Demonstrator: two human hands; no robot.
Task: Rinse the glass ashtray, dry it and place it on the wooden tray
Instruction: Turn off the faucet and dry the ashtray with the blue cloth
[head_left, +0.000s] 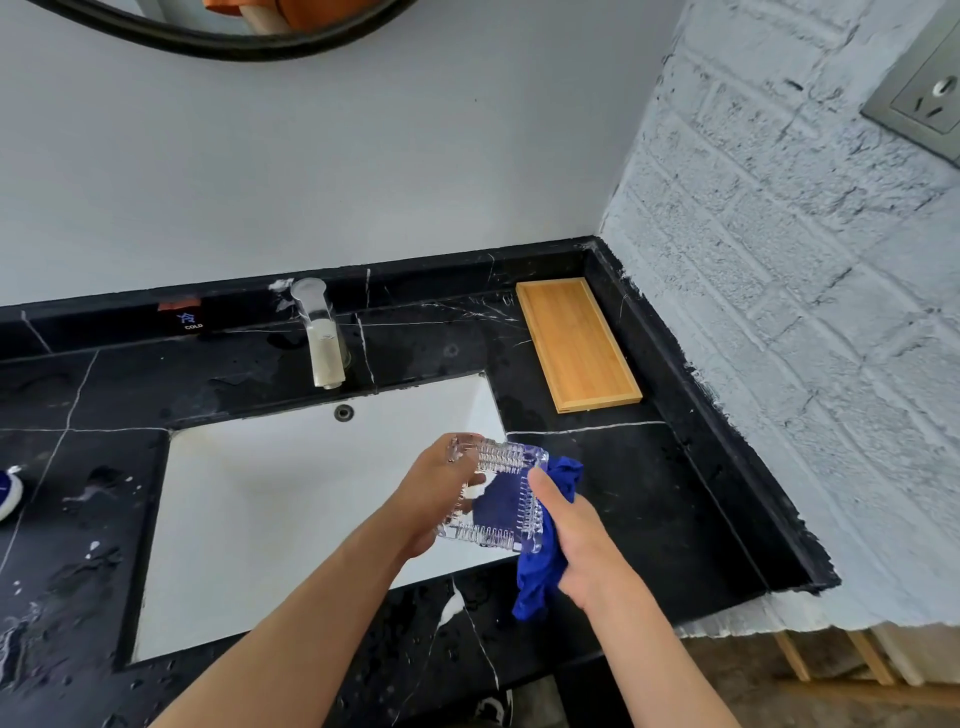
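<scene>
A square glass ashtray (506, 457) with ribbed sides is held tilted above the right edge of the white sink (270, 499). My left hand (434, 493) grips its left side. My right hand (571, 535) holds a blue cloth (540, 577) bunched against the ashtray's right side, thumb on the rim; the blue shows through the glass. The wooden tray (576, 343) lies bare on the black counter at the back right, near the corner of the walls.
A chrome faucet (322, 338) stands behind the sink on the wet black marble counter (649, 493). A blue and white object (8, 493) lies at the left edge. A painted brick wall with a socket (924, 98) rises on the right.
</scene>
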